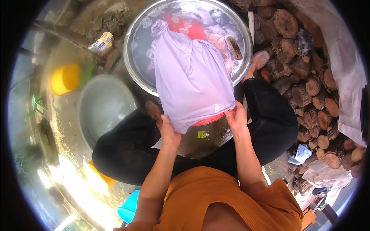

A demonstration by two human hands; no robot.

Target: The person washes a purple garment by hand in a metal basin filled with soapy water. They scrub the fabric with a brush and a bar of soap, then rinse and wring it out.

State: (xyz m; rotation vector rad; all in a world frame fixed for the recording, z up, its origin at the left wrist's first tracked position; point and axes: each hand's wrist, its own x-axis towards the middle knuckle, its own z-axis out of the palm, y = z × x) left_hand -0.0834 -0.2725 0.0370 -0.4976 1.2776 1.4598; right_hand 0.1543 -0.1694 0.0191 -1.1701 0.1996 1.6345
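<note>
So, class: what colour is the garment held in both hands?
Pale lilac garment, plain with no pattern, seen best in the head view.

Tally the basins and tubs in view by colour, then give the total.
Shiny metal basin with soapy water and the lavender garment: 1
Grey basin: 1
Yellow tub: 1
Red basin rim under the garment: 1
Blue tub at lower edge: 1
Total: 5

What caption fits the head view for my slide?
Both hands, left hand and right hand, grip a wet lilac garment over a soapy metal basin.
</note>
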